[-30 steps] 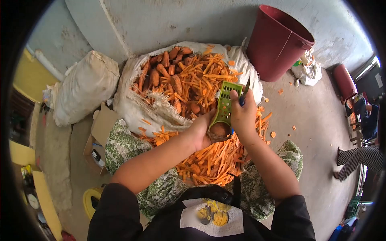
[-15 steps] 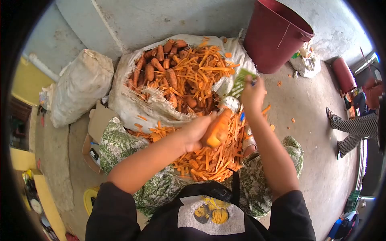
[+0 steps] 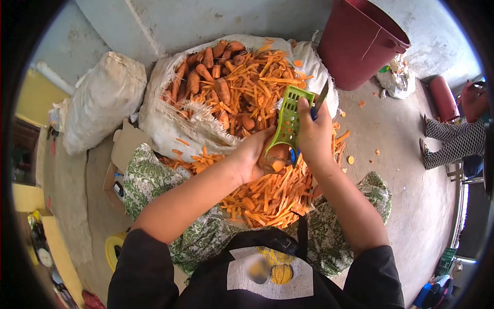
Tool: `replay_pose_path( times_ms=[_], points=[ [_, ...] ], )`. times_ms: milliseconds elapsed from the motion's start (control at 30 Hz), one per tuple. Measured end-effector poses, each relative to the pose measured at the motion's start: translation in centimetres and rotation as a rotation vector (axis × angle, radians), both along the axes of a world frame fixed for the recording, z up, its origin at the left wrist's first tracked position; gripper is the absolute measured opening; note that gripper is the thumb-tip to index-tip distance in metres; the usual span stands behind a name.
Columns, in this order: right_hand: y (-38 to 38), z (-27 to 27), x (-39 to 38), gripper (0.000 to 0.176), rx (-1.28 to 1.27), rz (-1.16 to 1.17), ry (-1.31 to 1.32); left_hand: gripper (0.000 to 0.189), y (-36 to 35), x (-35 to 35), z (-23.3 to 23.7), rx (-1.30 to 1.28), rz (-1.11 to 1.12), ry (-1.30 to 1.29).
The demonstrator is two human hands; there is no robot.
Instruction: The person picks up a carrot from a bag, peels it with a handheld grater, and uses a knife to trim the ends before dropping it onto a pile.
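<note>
We are judging the work to be well along but far from finished. A thick heap of carrot sticks (image 3: pixel 267 198) is lying on the patterned cloth (image 3: pixel 149 180) over our lap at 6 o'clock, and more sticks are spilling across the open sack (image 3: pixel 154 121) at 12 o'clock. Toward the sack's 11 o'clock side a good number of whole carrots (image 3: pixel 206 77) are lying uncut, so plenty is remaining.

We are holding the carrot (image 3: pixel 279 154) at the centre of the view, just above the heap. Our left hand (image 3: pixel 252 159) is reaching in along the 8 o'clock line, its grip wrapping tight around the carrot's lower part. Our right hand (image 3: pixel 315 136) is arching in from 5 o'clock, its grip clamping on the green cutter grid (image 3: pixel 289 121). The grid is standing tilted with its lower end meeting the carrot and our thumb pressing near its upper edge. The same grip is pinning a knife (image 3: pixel 322 97), blade pointing toward 1 o'clock.

A red bucket (image 3: pixel 360 46) is standing at 1 o'clock, a closed sack (image 3: pixel 100 108) is lying at 10 o'clock, and another person's legs (image 3: pixel 453 136) are showing at 3 o'clock.
</note>
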State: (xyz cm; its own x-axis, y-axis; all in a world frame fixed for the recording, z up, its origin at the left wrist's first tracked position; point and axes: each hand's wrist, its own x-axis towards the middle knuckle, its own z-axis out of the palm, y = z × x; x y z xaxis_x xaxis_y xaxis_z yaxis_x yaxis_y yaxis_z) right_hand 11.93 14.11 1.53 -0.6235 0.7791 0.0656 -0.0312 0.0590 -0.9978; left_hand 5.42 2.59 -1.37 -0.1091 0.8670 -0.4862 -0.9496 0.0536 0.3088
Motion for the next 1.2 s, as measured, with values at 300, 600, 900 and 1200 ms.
replay_pose_path(
  times_ms=[300,600,900,1200],
  points=[
    [-1.3,-0.5,0.1,0.019,0.309,-0.062,-0.213,0.026,-0.1,1.1,2.2,-0.158,0.0,0.261],
    [6.6,-2.7,-1.4,0.026,0.391,-0.389,-0.353,0.035,-1.7,1.5,2.8,-0.111,-0.274,0.441],
    [3.1,0.6,-1.5,0.02,-0.262,-0.131,-0.02,0.04,-1.3,-1.2,1.5,-0.167,-0.041,0.188],
    [-1.3,-0.4,-1.3,0.018,0.282,-0.041,-0.074,0.03,-0.6,-0.3,1.3,-0.085,0.033,0.099]
  ],
)
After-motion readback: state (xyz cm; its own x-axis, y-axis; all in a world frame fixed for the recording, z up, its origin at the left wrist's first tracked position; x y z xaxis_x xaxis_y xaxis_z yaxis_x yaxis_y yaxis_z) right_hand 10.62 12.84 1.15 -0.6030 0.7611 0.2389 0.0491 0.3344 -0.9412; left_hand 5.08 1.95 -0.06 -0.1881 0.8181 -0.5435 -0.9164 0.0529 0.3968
